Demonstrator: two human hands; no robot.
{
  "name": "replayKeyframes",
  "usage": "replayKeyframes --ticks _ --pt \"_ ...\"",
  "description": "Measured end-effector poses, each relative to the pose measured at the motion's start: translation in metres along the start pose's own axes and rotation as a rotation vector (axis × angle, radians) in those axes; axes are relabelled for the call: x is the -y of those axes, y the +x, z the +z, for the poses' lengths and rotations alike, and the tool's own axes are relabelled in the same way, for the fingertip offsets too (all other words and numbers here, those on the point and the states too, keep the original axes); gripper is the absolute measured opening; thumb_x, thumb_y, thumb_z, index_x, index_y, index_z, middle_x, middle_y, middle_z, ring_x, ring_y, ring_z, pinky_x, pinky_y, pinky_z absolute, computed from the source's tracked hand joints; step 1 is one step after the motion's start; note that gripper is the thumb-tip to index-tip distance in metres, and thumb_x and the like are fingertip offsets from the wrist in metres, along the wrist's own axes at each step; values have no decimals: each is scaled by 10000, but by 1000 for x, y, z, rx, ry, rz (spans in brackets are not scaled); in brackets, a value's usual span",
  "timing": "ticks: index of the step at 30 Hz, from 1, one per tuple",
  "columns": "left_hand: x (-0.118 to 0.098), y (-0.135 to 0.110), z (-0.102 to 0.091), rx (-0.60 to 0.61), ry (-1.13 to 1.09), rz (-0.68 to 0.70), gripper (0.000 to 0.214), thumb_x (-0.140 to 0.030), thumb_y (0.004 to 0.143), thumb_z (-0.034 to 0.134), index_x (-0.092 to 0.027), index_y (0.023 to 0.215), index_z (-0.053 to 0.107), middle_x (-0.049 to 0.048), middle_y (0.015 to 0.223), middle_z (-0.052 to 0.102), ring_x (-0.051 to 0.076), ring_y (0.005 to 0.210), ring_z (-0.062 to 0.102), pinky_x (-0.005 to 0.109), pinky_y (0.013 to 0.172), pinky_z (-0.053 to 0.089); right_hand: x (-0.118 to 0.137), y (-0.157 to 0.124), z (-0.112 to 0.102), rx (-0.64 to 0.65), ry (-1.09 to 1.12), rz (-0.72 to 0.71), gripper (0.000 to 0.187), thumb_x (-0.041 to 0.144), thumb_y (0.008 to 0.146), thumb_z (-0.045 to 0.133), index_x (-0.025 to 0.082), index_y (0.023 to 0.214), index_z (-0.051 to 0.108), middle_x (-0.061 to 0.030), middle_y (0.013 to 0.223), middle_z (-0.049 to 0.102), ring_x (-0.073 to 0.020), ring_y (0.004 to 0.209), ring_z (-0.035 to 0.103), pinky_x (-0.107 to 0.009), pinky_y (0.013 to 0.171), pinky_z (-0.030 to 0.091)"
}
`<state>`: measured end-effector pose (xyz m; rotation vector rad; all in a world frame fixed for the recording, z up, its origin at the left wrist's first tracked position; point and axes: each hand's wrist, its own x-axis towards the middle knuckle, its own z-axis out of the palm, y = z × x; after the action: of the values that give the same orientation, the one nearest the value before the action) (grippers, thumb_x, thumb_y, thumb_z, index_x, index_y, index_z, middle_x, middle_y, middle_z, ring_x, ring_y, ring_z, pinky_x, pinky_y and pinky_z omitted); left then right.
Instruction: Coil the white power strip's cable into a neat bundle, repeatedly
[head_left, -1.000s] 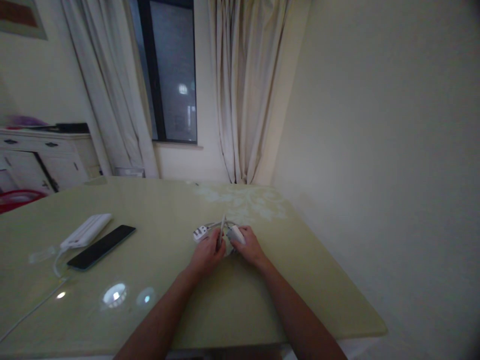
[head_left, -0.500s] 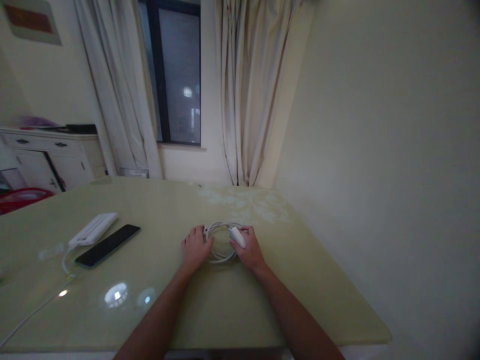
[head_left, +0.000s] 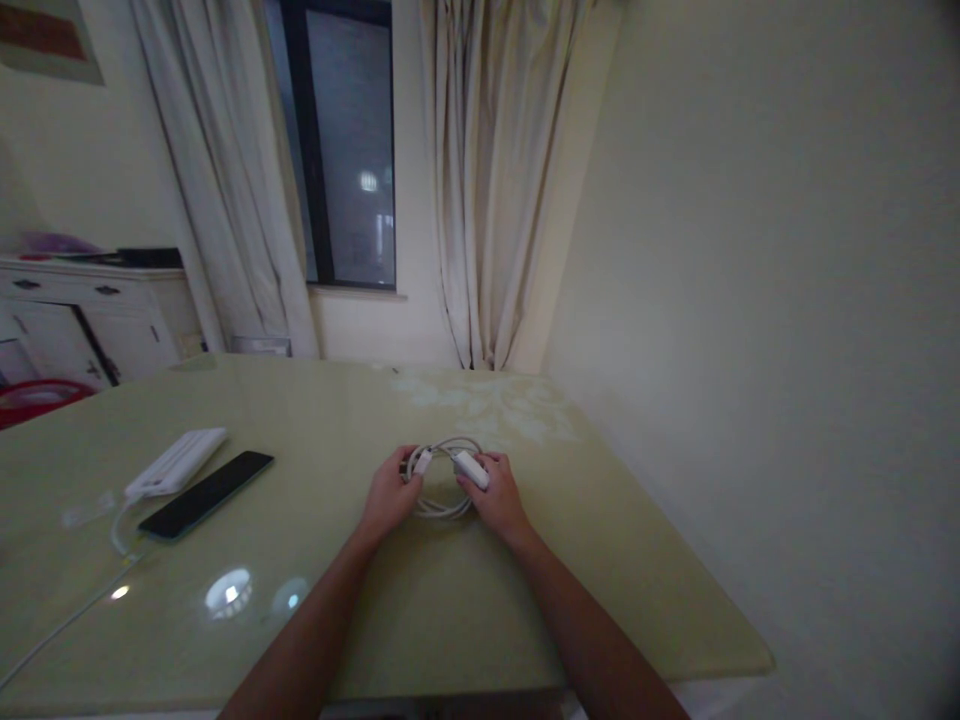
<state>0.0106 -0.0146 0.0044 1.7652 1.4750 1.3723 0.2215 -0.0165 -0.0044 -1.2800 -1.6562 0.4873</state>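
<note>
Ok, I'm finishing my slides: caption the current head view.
Left hand and right hand hold a coiled pale cable at a glossy table, dark phone lying to the left.

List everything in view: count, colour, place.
Looped thin cable: one, off-white, between hands
Small oblong blocks: two, white, one per hand
Oblong slab: one, white, table's left
Rectangular phone: one, black, beside slab
Thin cord: one, white, near left
Glossy tabletop: one, pale green, beneath hands
Fabric curtains: two, cream, flanking window
Dark-framed glass window: one, grey, back wall
Panelled cabinet: one, white, far left
Blurred items: several, purple and black, atop cabinet
Curved rim: one, red, left edge
Framed picture: one, red-grey, upper left
Left hand: one, holding cable
Right hand: one, holding block
</note>
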Motion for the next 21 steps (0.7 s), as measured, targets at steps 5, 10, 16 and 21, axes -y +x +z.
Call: replayKeyframes --ticks 5,10,16,21 --pt "-10 -3 -5 58 -114 67 692 -228 771 582 -179 1453 473 54 1047 725 190 861 682 326 804 552 -2 0 3 -9 28 42 530 415 779 764 220 1257 644 -116 1235 566 -289 1129 601 -420 1037 452" --pt "-7 -2 -4 100 -130 117 464 -337 823 636 -198 1265 661 83 1140 720 208 943 663 326 833 525 -1 1 3 0 21 50 580 358 767 766 201 1296 585 -136 1268 577 -299 1168 587 -438 1031 455" --pt "-6 -1 0 48 -189 67 474 -440 823 683 -191 1226 656 82 1084 729 216 901 670 319 781 517 -2 1 3 28 -3 43 692 285 757 756 196 1389 488 -136 1304 570 -274 1164 595 -420 1020 466" --pt "-6 1 2 -18 -285 54 450 -490 881 618 -185 1213 612 98 1112 727 217 943 684 326 807 528 -5 6 -5 116 -20 14 743 288 751 785 182 1420 479 -124 1210 629 -260 1077 622 -404 956 491"
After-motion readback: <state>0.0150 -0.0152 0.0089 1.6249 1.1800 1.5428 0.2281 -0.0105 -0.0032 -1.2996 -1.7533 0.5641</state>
